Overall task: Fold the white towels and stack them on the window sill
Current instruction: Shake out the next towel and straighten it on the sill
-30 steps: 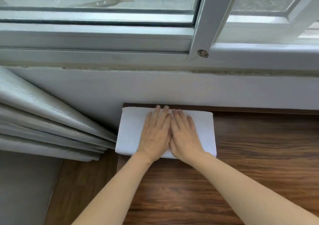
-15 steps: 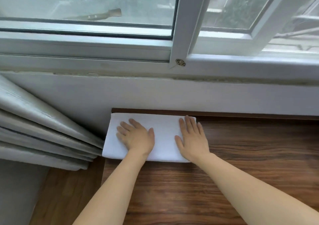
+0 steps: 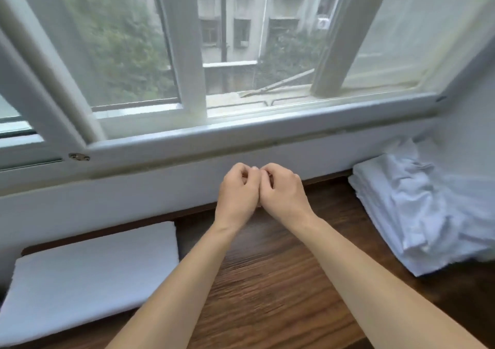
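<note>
Off the folded towel [image 3: 88, 271] now, both hands [image 3: 261, 188]

Both bare forearms reach forward and angle in toward each other, meeting at the hands. The left hand [image 3: 238, 188] and right hand [image 3: 281, 188] are raised side by side, touching along their inner edges, backs up. Both have their fingers curled under into loose fists, holding nothing.

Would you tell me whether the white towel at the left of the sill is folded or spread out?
Folded: the white towel lies as a neat, thick rectangle with straight edges.
</note>
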{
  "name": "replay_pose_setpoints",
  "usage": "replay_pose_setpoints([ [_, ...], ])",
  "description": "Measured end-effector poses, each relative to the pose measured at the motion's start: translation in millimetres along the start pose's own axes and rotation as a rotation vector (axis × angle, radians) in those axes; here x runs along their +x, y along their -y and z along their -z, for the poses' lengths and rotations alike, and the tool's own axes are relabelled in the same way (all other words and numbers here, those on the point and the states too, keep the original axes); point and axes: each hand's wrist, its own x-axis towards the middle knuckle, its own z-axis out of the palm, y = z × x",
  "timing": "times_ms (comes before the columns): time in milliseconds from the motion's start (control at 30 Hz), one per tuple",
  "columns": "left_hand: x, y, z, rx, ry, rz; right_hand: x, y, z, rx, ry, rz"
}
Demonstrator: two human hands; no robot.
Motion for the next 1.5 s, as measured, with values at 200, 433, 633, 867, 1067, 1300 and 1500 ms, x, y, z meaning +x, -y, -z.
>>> replay_pose_setpoints([
  [200, -15.5, -58.9, -164.8, -0.357, 0.106, 0.028, 18.8, -90.7, 141.2, 0.025, -0.117, -0.027],
  [433, -15.5, -89.2, -303.4, -0.395, 0.204, 0.053, 35.3, -186.7, 241.5, 0.016, -0.175, -0.099],
  [633, -2.8, -91.2, -375.4, -0.308, 0.284, 0.062, 47.1, -245.5, 283.2, 0.014, -0.182, -0.182],
  [867, 20.1, -73.8, -439.2, -0.002, 0.475, 0.016, 49.4, -317.5, 306.3, 0.034, -0.139, -0.385],
  [1067, 39.4, -43.3, -487.3, 0.668, 0.498, -0.281, 28.4, -372.3, 303.6, -0.045, -0.066, -0.552],
  [1300, 43.1, -36.2, -494.5, 0.754, 0.393, -0.391, 16.9, -405.1, 300.5, -0.242, -0.144, -0.583],
  [1500, 21.2, -50.1, -449.2, 0.380, 0.458, -0.457, 40.1, -391.9, 304.1, -0.111, -0.137, -0.498],
])
